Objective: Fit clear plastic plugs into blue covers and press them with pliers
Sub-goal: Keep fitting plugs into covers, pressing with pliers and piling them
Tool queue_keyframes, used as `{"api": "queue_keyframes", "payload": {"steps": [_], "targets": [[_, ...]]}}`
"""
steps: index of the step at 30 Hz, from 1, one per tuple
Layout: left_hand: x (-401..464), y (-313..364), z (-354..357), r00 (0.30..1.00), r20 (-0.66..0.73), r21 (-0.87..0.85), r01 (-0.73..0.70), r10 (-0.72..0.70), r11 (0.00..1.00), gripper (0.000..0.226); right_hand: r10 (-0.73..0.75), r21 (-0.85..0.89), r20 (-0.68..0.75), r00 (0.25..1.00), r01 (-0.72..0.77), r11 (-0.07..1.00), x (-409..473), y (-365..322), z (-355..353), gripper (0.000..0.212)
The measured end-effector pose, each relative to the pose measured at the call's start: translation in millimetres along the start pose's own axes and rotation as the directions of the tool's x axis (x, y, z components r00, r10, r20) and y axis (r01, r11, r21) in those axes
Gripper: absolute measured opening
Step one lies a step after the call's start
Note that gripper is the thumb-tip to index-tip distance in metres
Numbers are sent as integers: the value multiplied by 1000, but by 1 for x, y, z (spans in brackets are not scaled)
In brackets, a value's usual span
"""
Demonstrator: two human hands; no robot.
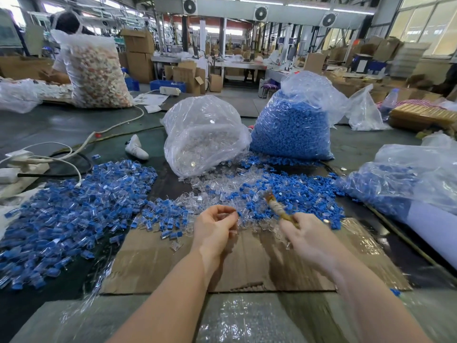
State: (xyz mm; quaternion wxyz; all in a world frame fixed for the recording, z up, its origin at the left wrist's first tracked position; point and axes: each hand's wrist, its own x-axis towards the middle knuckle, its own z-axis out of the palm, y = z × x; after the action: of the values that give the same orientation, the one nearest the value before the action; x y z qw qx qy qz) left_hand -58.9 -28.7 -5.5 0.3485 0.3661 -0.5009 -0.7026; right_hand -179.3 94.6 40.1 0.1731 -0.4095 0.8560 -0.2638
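The flat cardboard sheet (247,263) in front is mostly bare, so it gives free room near the person. Ahead, the mixed loose pile (247,194) of clear and blue parts covers the surface. To the left, a wide heap of assembled pieces (69,214) blocks the way. Behind stand the bag of clear plugs (202,134) and the bag of blue covers (291,129), with only a narrow gap between them. On the right, another plastic bag (405,179) closes that side.
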Motion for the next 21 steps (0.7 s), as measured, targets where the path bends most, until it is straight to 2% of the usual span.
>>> {"api": "queue_keyframes", "payload": {"steps": [2,4,10,12,14,21], "targets": [[4,3,0,1000,-16,-7,-7,7,1000,8,-7,239,138,990,-27,971,-4,-11,3,27],[6,5,-1,1000,-27,-4,-6,6,1000,10,-22,324,222,975,-53,945,-6,-16,7,24],[8,8,-8,997,-70,50,-12,15,999,13,-29,318,369,929,-97,943,-6,-14,9,14],[7,10,-10,997,-76,62,-11,16,998,12,-17,293,396,918,-109,950,-9,-16,7,24],[7,11,-9,996,-87,74,-5,12,997,12,-14,294,417,909,-120,948,-10,-18,8,28],[6,13,-9,992,-127,85,1,10,996,10,-36,307,431,902,-109,946,-6,-17,9,17]]}}
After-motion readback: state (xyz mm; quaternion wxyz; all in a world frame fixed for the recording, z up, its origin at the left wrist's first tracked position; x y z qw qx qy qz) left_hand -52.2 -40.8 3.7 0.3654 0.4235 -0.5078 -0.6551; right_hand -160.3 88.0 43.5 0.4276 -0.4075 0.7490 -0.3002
